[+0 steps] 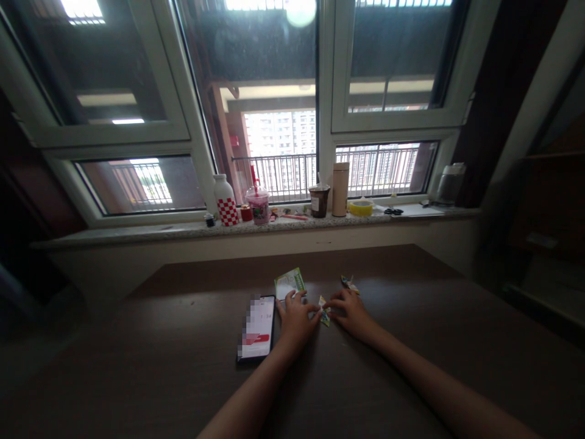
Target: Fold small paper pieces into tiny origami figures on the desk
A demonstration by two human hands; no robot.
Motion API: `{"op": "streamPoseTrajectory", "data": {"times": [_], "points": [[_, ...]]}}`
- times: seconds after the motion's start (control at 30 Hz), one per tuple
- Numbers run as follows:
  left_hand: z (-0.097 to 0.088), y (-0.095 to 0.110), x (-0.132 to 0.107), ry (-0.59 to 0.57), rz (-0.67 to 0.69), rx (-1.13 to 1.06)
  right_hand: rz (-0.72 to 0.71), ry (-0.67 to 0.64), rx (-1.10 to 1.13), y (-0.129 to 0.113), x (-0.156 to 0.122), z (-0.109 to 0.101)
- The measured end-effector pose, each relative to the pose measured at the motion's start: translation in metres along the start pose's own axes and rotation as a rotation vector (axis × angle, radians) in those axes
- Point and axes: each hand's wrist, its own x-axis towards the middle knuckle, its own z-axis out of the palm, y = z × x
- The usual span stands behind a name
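Observation:
A small folded piece of patterned paper point(324, 310) lies on the dark wooden table point(411, 341), between my two hands. My left hand point(296, 318) rests on the table with its fingertips pinching the paper's left side. My right hand point(351, 312) presses on its right side, fingers curled down. A green and white paper packet point(289, 282) lies just beyond my left hand. Another small patterned folded piece point(350, 283) sits just beyond my right hand. A phone point(257, 328) with a lit screen lies to the left of my left hand.
A stone window sill point(183, 229) runs behind the table. On it stand a red-checked white bottle point(225, 200), a pink drink cup point(258, 205), a dark cup point(319, 200), a beige flask point(340, 189), a yellow tape roll point(361, 207), scissors point(393, 211) and a kettle point(450, 183).

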Motion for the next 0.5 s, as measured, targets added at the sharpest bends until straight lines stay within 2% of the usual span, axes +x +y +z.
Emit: {"op": "streamPoseTrajectory", "data": {"times": [0.33, 0.5], "points": [[-0.001, 0.001, -0.001, -0.003, 0.002, 0.055, 0.026, 0.024, 0.062, 0.008, 0.004, 0.002], [0.000, 0.000, -0.001, 0.018, 0.026, 0.014, -0.018, 0.048, 0.074, 0.010, 0.003, 0.002]]}}
